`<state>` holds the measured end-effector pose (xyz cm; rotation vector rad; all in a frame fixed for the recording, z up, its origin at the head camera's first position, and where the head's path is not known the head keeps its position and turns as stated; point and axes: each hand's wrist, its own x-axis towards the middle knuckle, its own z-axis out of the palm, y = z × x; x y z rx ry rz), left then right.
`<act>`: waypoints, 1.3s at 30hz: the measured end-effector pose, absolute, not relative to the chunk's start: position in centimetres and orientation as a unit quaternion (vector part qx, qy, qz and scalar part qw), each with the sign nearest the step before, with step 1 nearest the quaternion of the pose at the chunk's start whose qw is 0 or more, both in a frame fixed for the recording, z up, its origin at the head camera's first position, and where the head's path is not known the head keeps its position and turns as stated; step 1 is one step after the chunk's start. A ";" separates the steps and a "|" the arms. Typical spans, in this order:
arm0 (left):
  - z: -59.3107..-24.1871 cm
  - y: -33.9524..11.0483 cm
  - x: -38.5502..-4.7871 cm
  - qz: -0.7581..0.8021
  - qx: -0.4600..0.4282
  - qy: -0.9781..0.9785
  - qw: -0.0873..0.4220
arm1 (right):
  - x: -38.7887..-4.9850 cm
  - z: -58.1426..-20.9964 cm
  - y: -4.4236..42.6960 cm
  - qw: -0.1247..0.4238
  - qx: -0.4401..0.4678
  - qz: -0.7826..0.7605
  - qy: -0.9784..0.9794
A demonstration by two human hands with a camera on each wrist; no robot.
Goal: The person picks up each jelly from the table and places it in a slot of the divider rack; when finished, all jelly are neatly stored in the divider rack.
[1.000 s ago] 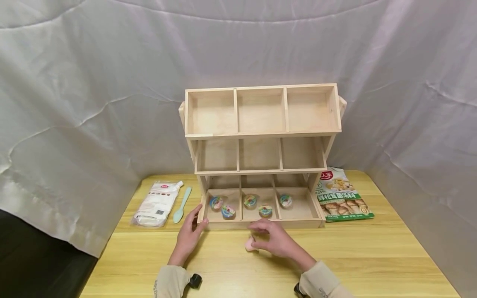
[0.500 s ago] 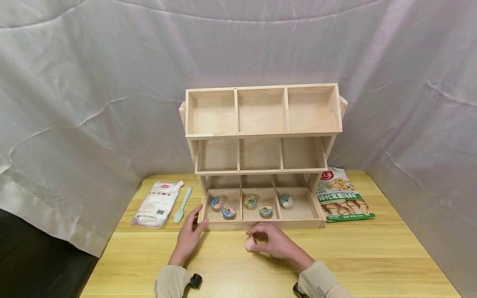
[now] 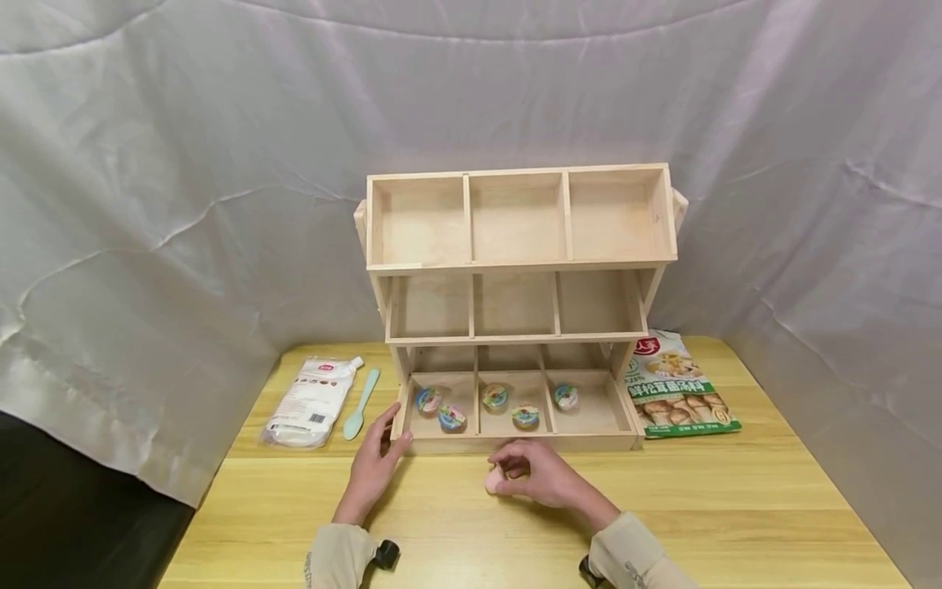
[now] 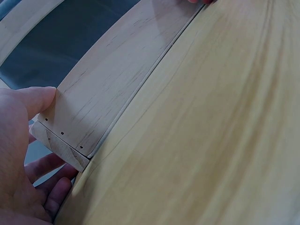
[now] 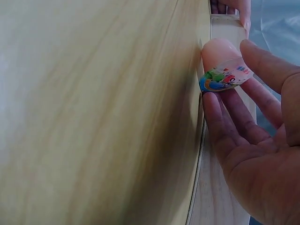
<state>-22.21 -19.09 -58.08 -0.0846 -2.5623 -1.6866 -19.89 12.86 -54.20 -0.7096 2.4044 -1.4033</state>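
A three-tier wooden organizer box (image 3: 515, 442) stands on the table, its tiers stepped open. My left hand (image 3: 374, 466) grips the front left corner of its lowest tier; in the left wrist view the thumb (image 4: 40, 98) lies at the top edge, with curled fingers at the end face. Just in front of the box, my right hand (image 3: 540, 474) holds a small pink jelly cup (image 5: 220, 54) between thumb and fingers, low over the table. Its printed lid (image 5: 227, 77) faces the palm. Several more jelly cups (image 3: 452, 419) lie in the bottom compartments: two left, two middle, one right.
Left of the box lie a white spouted pouch (image 3: 309, 401) and a pale green spoon (image 3: 360, 406). A green and white mushroom seasoning packet (image 3: 680, 388) leans by its right side. Grey curtains (image 3: 221, 164) enclose the table (image 3: 699, 507) at the back and sides.
The fingers of my right hand have drawn in slightly at the pink jelly cup, which stays almost in place. My left hand has not moved from the box corner.
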 end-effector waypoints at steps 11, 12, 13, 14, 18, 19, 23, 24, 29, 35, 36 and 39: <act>-58.0 -18.9 -22.2 -0.545 -0.029 -0.837 0.047 | -20.0 -54.2 13.0 0.138 -0.239 -0.496 0.823; -58.0 -18.9 -22.2 -0.543 -0.032 -0.838 0.050 | -20.0 -54.2 13.0 0.138 -0.239 -0.496 0.823; -58.0 -18.9 -22.2 -0.544 -0.030 -0.837 0.050 | -20.0 -54.2 13.0 0.137 -0.239 -0.497 0.823; -58.0 -18.9 -22.2 -0.543 -0.031 -0.837 0.053 | -20.0 -54.2 13.0 0.136 -0.239 -0.498 0.823; -58.0 -18.9 -22.1 -0.539 -0.035 -0.839 0.056 | -20.0 -54.1 13.1 0.131 -0.236 -0.501 0.822; -58.0 -18.9 -22.1 -0.540 -0.033 -0.839 0.055 | -19.9 -54.1 13.2 0.130 -0.233 -0.501 0.823; -58.0 -18.9 -22.1 -0.544 -0.030 -0.837 0.048 | -19.8 -53.7 13.4 0.121 -0.226 -0.494 0.831; -58.0 -18.9 -22.1 -0.544 -0.030 -0.837 0.047 | -19.8 -53.6 13.4 0.118 -0.225 -0.491 0.833; -57.9 -18.9 -22.2 -0.546 -0.028 -0.836 0.044 | -19.8 -53.2 13.8 0.112 -0.218 -0.493 0.835; -58.1 -19.0 -22.2 -0.540 -0.032 -0.840 0.050 | -19.7 -52.8 14.1 0.112 -0.207 -0.500 0.833; -58.2 -18.9 -22.2 -0.539 -0.032 -0.840 0.051 | -19.7 -52.7 14.1 0.110 -0.207 -0.500 0.833; -58.2 -18.9 -22.3 -0.540 -0.031 -0.840 0.048 | -19.7 -52.3 14.3 0.104 -0.208 -0.500 0.834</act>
